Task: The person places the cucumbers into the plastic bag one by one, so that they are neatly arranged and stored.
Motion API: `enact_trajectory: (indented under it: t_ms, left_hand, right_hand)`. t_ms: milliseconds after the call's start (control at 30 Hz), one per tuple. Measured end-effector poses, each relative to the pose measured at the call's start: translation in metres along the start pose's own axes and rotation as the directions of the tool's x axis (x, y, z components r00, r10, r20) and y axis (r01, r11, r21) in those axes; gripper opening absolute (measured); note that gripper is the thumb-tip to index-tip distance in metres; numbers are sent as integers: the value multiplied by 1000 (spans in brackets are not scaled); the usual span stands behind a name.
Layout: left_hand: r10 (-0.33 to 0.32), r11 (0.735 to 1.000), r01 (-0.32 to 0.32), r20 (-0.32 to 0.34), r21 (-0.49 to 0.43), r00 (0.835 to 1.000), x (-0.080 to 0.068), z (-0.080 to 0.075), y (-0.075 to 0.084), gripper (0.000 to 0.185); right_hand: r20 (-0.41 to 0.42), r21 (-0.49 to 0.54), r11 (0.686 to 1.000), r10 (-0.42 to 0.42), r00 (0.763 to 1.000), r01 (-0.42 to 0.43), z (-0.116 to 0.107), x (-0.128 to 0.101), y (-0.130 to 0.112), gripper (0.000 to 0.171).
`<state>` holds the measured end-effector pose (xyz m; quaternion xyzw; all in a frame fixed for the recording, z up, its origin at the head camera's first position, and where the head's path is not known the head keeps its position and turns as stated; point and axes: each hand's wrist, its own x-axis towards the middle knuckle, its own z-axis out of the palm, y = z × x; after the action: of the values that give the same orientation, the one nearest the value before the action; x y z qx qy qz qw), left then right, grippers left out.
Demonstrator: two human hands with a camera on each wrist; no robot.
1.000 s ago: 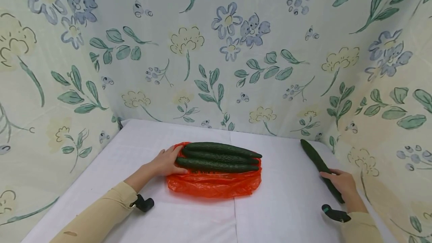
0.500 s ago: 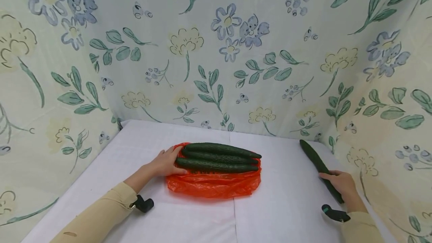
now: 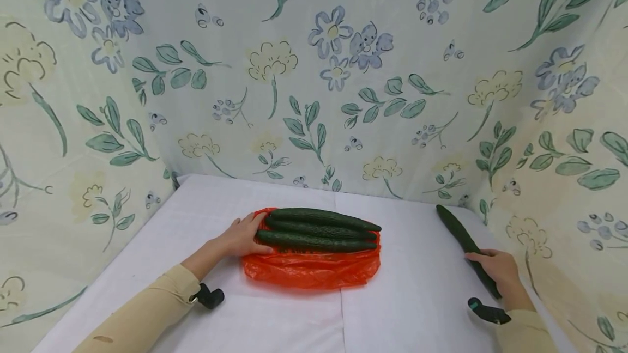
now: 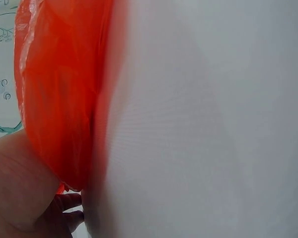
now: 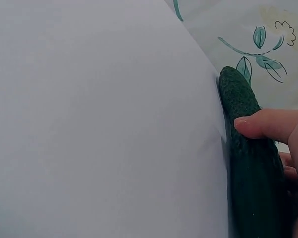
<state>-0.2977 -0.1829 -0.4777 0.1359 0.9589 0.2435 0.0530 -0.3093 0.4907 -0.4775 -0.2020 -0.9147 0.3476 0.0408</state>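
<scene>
Only the head view shows the whole layout: a white-covered bench (image 3: 304, 320) walled by flowered cloth (image 3: 314, 70), three cucumbers (image 3: 314, 229) stacked side by side on an orange plastic bag (image 3: 309, 268), and a single cucumber (image 3: 458, 233) lying well apart from them, near the cloth at the bench's far right. The left hand (image 3: 242, 236) reaches forward on a tan-sleeved arm and rests at the left ends of the three cucumbers, its fingers loosely bent against the bag's edge and the nearest cucumber, its thumb lying along the front one; whether they grip cannot be told. The left wrist view shows none of the cucumbers, only a blurred wall of the bag (image 4: 59, 99) just beyond the fingers (image 4: 69, 203), with bare bench cloth filling the rest. The right hand (image 3: 493, 268) lies over the near half of the single cucumber, fingers wrapped round it, the far half jutting out beyond the fingertips toward the back corner. The right wrist view adds what the head view cannot: the thumb (image 5: 268, 124) pressed across the top of the dark, bumpy cucumber (image 5: 251, 163), the other fingers curled round its far side, and the cucumber lying flat on the bench.
</scene>
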Motion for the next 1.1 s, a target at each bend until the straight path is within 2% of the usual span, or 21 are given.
enact_trajectory:
  t_ms: [433,567,1100]
  left_hand:
    - [-22,1000,22,1,-3,1000,-3,0,3,111]
    - [-20,1000,20,0,-2,1000,-4,-1,4,110]
    - [-9,1000,9,6,14,1000,-5,-2,6,110]
  right_hand:
    - [17,31,999,34,999,-35,0,-5,-1,93]
    - [24,28,999,22,999,-23,-1,-6,-3,95]
    - [80,40,999,-28,996,25,-2,-9,-12,87]
